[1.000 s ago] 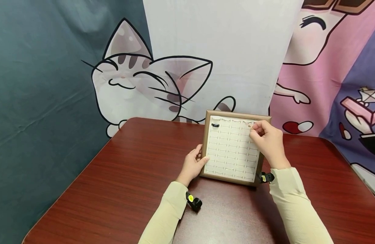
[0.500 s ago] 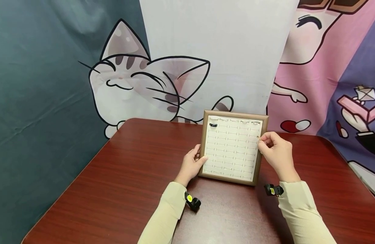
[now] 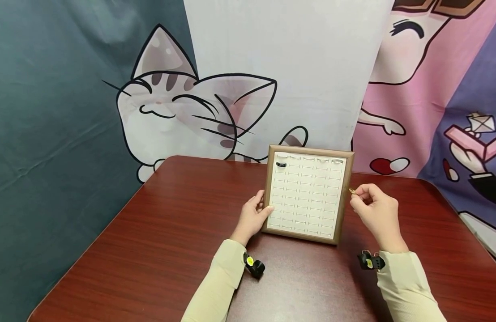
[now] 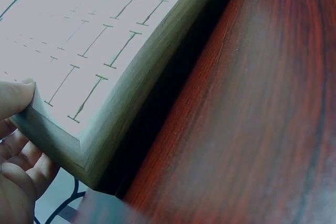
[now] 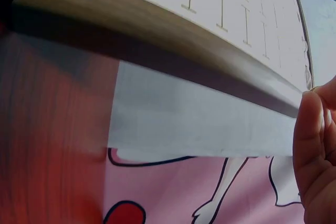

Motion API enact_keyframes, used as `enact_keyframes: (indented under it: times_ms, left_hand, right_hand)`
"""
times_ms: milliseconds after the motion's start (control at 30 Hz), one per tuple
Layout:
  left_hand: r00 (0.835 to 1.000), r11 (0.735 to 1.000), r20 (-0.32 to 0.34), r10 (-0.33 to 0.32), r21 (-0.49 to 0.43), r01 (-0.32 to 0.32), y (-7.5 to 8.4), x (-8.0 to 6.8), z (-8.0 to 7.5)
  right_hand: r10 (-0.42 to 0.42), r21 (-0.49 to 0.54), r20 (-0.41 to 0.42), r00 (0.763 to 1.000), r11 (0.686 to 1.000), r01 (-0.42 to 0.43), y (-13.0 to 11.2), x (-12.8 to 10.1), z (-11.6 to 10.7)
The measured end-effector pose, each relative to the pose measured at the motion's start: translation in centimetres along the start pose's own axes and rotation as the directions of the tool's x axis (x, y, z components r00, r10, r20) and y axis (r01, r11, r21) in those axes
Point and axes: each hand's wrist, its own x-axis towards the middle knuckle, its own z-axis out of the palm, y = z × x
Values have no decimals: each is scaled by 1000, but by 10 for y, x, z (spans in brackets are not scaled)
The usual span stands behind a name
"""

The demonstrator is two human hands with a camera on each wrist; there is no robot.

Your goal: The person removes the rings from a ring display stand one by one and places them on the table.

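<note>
No words, numbers or brand marks can be read anywhere, from the cartoon backdrop [image 3: 191,107] to the ring display tray [image 3: 306,232].

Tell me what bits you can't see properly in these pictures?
- Ring pinched by the right hand: head view, too small to tell its shape.
- Same ring: right wrist view, hidden behind the fingers.
- Rings in the tray's top row: head view, too small to count.
- Left hand: left wrist view, cut off by the edge.

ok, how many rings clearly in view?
2. A black ring sits near the top-left corner of the wood-framed white slotted tray; a small gold ring is pinched by the right hand beside the tray's right edge. Pale shapes in the top row may be more.
</note>
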Motion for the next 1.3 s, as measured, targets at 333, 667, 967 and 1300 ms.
enact_keyframes:
  times_ms: [333, 667, 967, 1300]
  left_hand:
    - [999, 999, 6, 41, -1, -41, 37, -15, -10]
    - [1000, 1000, 1, 19, 7, -19, 36, -14, -10]
    - [1000, 1000, -12, 17, -7, -17, -1, -1, -1]
    - [999, 999, -12, 29, -25, -30, 0, -2, 0]
  right_hand:
    - [21, -18, -13, 1000, 1000, -21, 10, -13, -11]
    - [67, -34, -37, 997, 997, -68, 19, -29, -21]
    - [156, -35, -39, 987, 987, -158, 21, -44, -33]
    - [223, -75, -27, 975, 972, -224, 24, -58, -42]
